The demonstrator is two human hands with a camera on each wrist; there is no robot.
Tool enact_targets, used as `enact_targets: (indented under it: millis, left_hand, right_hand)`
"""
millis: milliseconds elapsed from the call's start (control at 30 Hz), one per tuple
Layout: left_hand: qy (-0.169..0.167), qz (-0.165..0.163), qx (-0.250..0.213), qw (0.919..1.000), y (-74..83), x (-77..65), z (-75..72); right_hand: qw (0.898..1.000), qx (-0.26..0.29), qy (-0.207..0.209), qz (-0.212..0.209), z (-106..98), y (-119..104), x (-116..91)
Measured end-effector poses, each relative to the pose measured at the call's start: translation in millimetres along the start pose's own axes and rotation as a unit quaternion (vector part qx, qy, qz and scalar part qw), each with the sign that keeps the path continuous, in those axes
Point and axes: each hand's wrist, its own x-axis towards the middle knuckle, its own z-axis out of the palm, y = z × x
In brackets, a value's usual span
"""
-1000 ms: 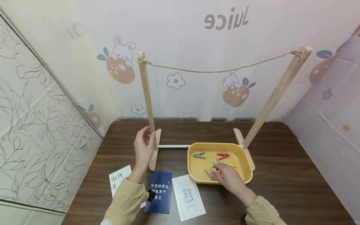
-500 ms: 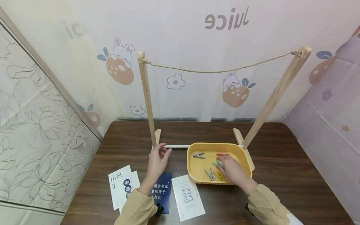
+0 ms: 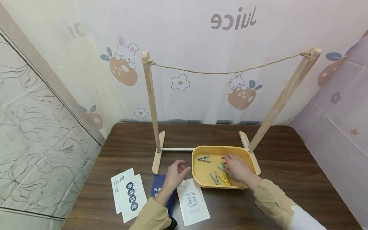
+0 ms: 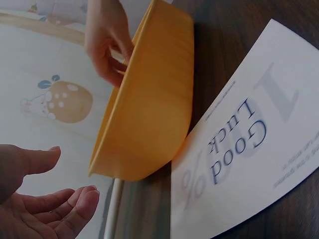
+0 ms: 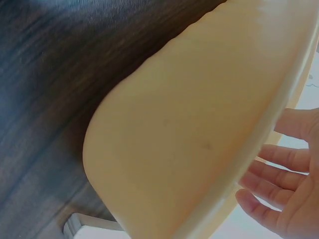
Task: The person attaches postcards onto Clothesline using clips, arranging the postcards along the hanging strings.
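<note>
My right hand (image 3: 238,169) reaches into the yellow basket (image 3: 205,184), its fingers over a red clothespin (image 3: 223,157) that they mostly cover. In the right wrist view, thumb and fingers are spread apart and some fingertips pass behind the rim. Close to that hand lie a teal clothespin (image 3: 220,167), a yellow clothespin (image 3: 224,179) and a grey clothespin (image 3: 214,178). Another grey clothespin (image 3: 204,158) is farther left in the basket. My left hand (image 3: 175,175) hovers just left of the basket, fingers loosely bent with nothing between them, above a dark blue card (image 3: 158,182).
A wooden stand (image 3: 151,105) with a sagging rope (image 3: 201,72) rises behind; its white crossbar (image 3: 176,149) runs behind the basket. A "Good Luck" card (image 3: 193,202) lies before the basket. Two white cards (image 3: 136,198) (image 3: 118,191) overlap at the left of the table (image 3: 123,143).
My left hand has come from the stand's left post toward the basket, passing over the blue card. My right hand shifted to the red clothespin; the yellow one now lies farther left and nearer.
</note>
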Motion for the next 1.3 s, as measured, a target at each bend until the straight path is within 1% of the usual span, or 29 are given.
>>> enact_targets:
  millis: [67,200,333,433,500,633,800,900,1067,1300]
  left_hand:
    - [-0.014,-0.009,-0.004,0.9998,-0.2,-0.6,5.1]
    - [-0.038,-0.016,-0.013,0.9990,-3.1,-2.3,15.2]
    - [-0.049,-0.015,-0.044,0.9977,-4.1,-3.0,24.0]
    - [-0.048,-0.015,-0.063,0.9967,-3.3,-3.1,28.9]
    - [-0.043,-0.018,-0.066,0.9967,-2.6,-3.3,30.9]
    - [-0.035,-0.031,-0.062,0.9970,-1.2,-3.6,32.7]
    - [-0.038,-0.046,-0.074,0.9955,-2.5,-4.4,34.6]
    - [-0.037,-0.055,-0.086,0.9941,-3.0,-4.4,35.3]
    - [-0.038,-0.067,-0.100,0.9920,-2.5,-5.3,36.6]
    - [-0.033,-0.067,-0.113,0.9908,-0.7,-6.4,36.6]
  right_hand:
    - [1.000,-0.011,-0.012,-0.003,-0.1,0.7,2.3]
    - [0.999,-0.028,-0.044,-0.004,0.5,1.6,6.2]
    - [0.998,-0.034,-0.056,-0.003,2.2,4.0,9.7]
    - [0.997,-0.041,-0.062,0.003,4.2,6.3,12.5]
    - [0.996,-0.050,-0.071,0.008,6.0,7.8,14.3]
    - [0.993,-0.067,-0.092,0.017,10.3,9.6,17.8]
    - [0.989,-0.090,-0.117,0.020,16.7,12.4,22.2]
    - [0.987,-0.097,-0.131,0.014,18.7,14.1,25.0]
    - [0.983,-0.098,-0.153,0.009,17.0,14.4,29.5]
    - [0.977,-0.099,-0.189,0.018,13.3,13.9,33.9]
